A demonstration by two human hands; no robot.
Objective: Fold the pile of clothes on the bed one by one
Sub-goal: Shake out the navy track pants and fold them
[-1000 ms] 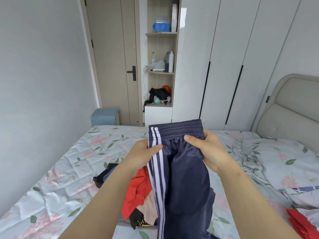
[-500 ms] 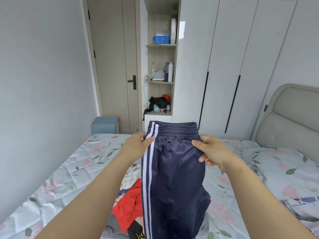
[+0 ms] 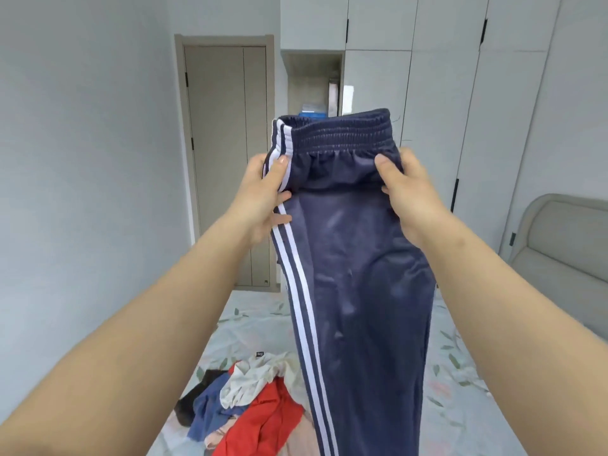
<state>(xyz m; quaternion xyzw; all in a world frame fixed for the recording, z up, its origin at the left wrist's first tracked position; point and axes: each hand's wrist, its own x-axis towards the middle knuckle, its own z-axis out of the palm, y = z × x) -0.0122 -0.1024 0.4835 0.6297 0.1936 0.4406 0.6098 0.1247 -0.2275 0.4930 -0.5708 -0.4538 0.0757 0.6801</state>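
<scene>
Holding up the navy track pants (image 3: 355,274) by the top, the person looks to be at the start of folding one garment: it is lifted and hung out straight, not yet laid down or creased. The left hand (image 3: 263,195) grips the striped side just below the elastic waistband (image 3: 342,133), with the thumb across the white stripes and the fingers tucked behind the cloth. The right hand (image 3: 404,189) pinches the opposite edge at about the same height, thumb in front, the other fingers hidden behind. Both hands are closed on the fabric, and the waistband stands above the thumbs.

The legs hang together between the forearms, above the bed (image 3: 460,373); their lower ends run out of view. The pile of clothes (image 3: 250,399), a tangle of red, white, blue and black pieces, lies on the bed below and to the left of the hanging legs.

The next move, as I judge it, calls for lowering the pants onto a bare part of the bed beside the pile, legs matched, ready to fold across.
</scene>
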